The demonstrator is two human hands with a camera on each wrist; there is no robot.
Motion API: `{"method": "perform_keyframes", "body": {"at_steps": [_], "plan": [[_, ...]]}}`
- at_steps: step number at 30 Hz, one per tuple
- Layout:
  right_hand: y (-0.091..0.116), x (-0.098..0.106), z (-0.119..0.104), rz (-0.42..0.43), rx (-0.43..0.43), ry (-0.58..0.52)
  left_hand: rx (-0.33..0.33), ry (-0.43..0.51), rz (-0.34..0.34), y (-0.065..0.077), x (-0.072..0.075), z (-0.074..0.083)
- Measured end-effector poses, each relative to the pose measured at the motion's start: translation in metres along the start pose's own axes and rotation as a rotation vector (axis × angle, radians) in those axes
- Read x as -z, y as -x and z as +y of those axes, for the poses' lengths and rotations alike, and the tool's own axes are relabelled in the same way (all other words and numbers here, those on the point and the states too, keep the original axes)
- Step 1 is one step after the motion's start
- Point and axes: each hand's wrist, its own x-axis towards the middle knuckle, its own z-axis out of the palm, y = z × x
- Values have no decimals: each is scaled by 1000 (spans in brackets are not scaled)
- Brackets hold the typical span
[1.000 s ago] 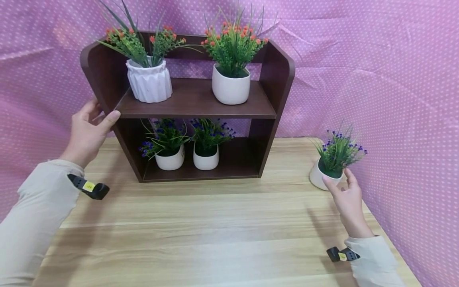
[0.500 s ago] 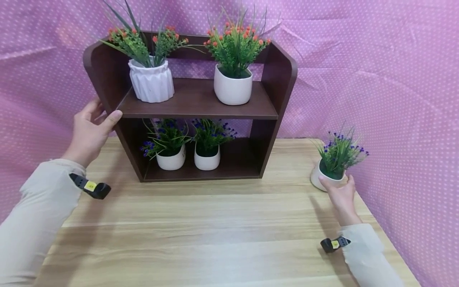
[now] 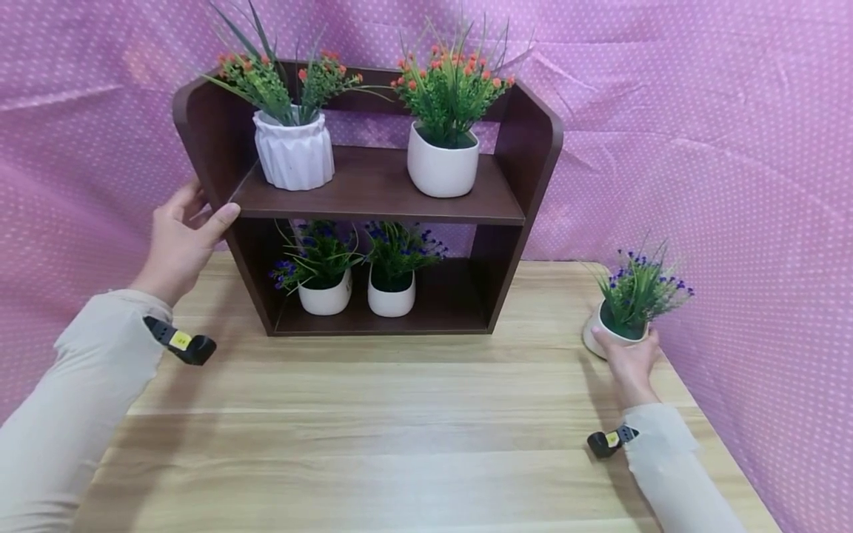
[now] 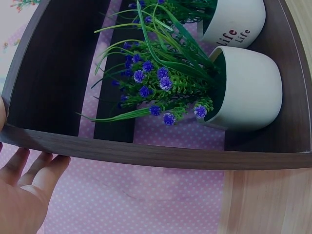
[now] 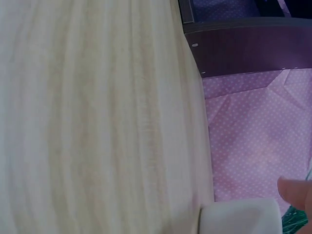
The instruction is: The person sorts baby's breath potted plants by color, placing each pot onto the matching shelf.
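Observation:
My left hand grips the left side panel of a dark brown two-tier shelf. Its thumb lies at the front edge and the fingers are against the outer face, as the left wrist view also shows. Far to the right, my right hand holds a potted plant with purple flowers by its white pot. The thumb is at the rim, while the other fingers are partly hidden behind the pot. In the right wrist view, only part of the white pot and the thumb appear at the lower right.
A ribbed white pot and a smooth white pot, both with orange flowers, stand on the upper tier. Two purple-flowered plants in white pots stand below. Pink dotted cloth hangs behind the wooden table.
My right hand has moved up against the pot and closed its grip on it. The whole scene has shifted slightly right in view. My left hand keeps its place on the shelf.

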Motion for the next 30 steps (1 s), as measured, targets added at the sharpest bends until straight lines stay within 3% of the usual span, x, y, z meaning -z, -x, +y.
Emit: {"method": "perform_keyframes", "body": {"at_steps": [14,23,30], "plan": [[-9,-13,5,124,-24,-34,-17,88,5,0,-1,0],[-9,-13,8,148,39,-9,-13,21,6,0,0,1],[-10,-12,9,147,14,-17,-17,-1,6,-1,0,-1]]}}
